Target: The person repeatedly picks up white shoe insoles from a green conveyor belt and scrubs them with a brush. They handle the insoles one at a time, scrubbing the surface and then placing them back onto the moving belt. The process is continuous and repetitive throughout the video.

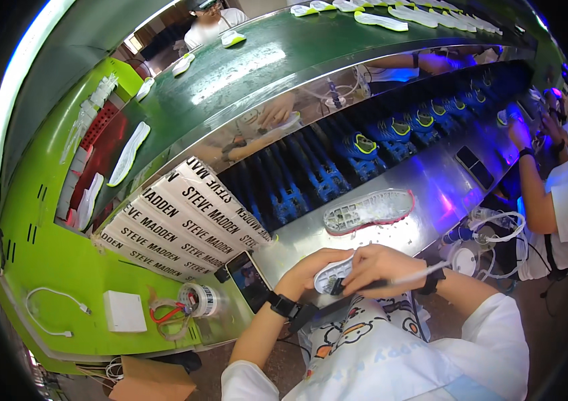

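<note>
Head view, left hand point(307, 271) holding sole point(332, 275), phone point(250, 281) beside

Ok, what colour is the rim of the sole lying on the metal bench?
Pinkish red, around the translucent sole; head view shows it.

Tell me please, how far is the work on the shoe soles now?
Looks done: one sole lies apart on the metal bench. In hand: the left hand holds a white sole while the right hand works a corded tool on it. What is left cannot be told.
</note>
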The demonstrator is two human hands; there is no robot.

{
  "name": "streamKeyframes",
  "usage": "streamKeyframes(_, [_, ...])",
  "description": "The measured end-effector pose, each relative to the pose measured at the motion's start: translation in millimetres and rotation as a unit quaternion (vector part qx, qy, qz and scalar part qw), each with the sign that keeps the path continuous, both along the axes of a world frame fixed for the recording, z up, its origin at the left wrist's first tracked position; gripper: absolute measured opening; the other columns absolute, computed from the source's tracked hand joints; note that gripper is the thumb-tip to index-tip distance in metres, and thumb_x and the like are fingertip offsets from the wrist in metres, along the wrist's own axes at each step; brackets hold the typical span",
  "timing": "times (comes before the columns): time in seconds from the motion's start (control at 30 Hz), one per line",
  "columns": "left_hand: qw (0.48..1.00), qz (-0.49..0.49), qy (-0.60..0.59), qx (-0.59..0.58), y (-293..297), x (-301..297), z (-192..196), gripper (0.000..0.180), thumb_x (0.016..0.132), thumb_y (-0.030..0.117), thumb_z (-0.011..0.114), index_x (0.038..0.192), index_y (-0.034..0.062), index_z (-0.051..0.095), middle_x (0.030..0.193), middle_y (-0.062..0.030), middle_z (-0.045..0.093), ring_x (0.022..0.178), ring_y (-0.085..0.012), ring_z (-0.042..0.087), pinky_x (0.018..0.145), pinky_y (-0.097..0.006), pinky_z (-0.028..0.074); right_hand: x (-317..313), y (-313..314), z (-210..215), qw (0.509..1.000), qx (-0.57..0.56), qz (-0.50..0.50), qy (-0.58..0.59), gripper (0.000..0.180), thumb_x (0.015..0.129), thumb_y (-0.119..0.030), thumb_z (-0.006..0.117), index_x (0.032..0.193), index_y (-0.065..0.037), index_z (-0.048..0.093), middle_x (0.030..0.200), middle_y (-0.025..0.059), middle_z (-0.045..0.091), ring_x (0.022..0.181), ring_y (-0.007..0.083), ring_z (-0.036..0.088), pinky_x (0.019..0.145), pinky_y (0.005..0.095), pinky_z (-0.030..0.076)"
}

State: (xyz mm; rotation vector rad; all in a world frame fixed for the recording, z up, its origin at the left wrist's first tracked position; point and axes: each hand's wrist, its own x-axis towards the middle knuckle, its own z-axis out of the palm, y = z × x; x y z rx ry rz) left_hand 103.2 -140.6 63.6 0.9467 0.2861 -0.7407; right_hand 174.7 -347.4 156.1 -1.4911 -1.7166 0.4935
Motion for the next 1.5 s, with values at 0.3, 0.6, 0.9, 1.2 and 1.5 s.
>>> streamKeyframes(0.3, [0.878, 0.355, -0.149, -0.284, -40.3, -15.4, 10.7, 0.056, 0.092, 0.041, 0.035, 0.136, 0.007, 0.037, 0.138, -0.0173, 0.039, 0.128, -0.0352, 0.036, 0.107, -0.047, 0.028, -11.3, -4.0, -6.3, 0.925, 0.041, -0.239, 0.293, 0.021, 0.074, -0.002, 0.068, 0.095, -0.002, 0.069, 0.096, 0.0105, 0.066, 0.092, 0.017, 0.06, 0.086, 0.029, 0.046])
streamKeyframes(0.6, [0.771, 0.414, -0.122, -0.469, -53.2, -9.3, -3.8, 0.057, 0.088, 0.037, 0.046, 0.133, 0.0036, 0.036, 0.121, -0.0136, 0.049, 0.1, -0.028, 0.05, 0.09, -0.04, 0.044, -39.5, 10.7, -20.6, 0.93, 0.02, -0.232, 0.283, 0.022, 0.076, -0.01, 0.067, 0.096, -0.002, 0.068, 0.089, 0.0114, 0.068, 0.088, 0.0182, 0.065, 0.085, 0.0281, 0.047])
streamKeyframes(0.9, [0.839, 0.317, -0.176, -0.405, -33.6, -2.1, 0.2, 0.061, 0.087, 0.039, 0.047, 0.128, -0.0058, 0.039, 0.116, -0.0189, 0.052, 0.099, -0.0294, 0.055, 0.09, -0.039, 0.046, -15.1, 6.9, -9.8, 0.937, -0.004, -0.178, 0.299, 0.017, 0.088, -0.007, 0.054, 0.091, 0.005, 0.066, 0.082, 0.0107, 0.067, 0.066, 0.0142, 0.065, 0.063, 0.0249, 0.052])
streamKeyframes(1.2, [0.951, 0.173, -0.048, -0.253, -18.4, 7.7, 42.7, 0.046, 0.088, 0.026, 0.049, 0.119, -0.0069, 0.05, 0.11, -0.0217, 0.06, 0.097, -0.029, 0.062, 0.088, -0.037, 0.049, 6.1, -13.4, 11.8, 0.984, -0.057, -0.05, 0.16, 0.013, 0.082, -0.006, 0.06, 0.091, 0.0, 0.067, 0.097, 0.012, 0.065, 0.084, 0.0201, 0.064, 0.075, 0.0283, 0.05])
streamKeyframes(1.5, [0.995, 0.075, -0.031, 0.065, -25.2, 26.4, 54.3, 0.039, 0.085, 0.021, 0.061, 0.113, -0.0051, 0.058, 0.103, -0.013, 0.064, 0.087, -0.0163, 0.063, 0.075, -0.025, 0.05, 11.4, -38.9, 9.9, 0.991, -0.031, -0.052, 0.122, 0.014, 0.083, -0.007, 0.058, 0.093, -0.001, 0.067, 0.097, 0.01, 0.065, 0.086, 0.0208, 0.063, 0.076, 0.0291, 0.05])
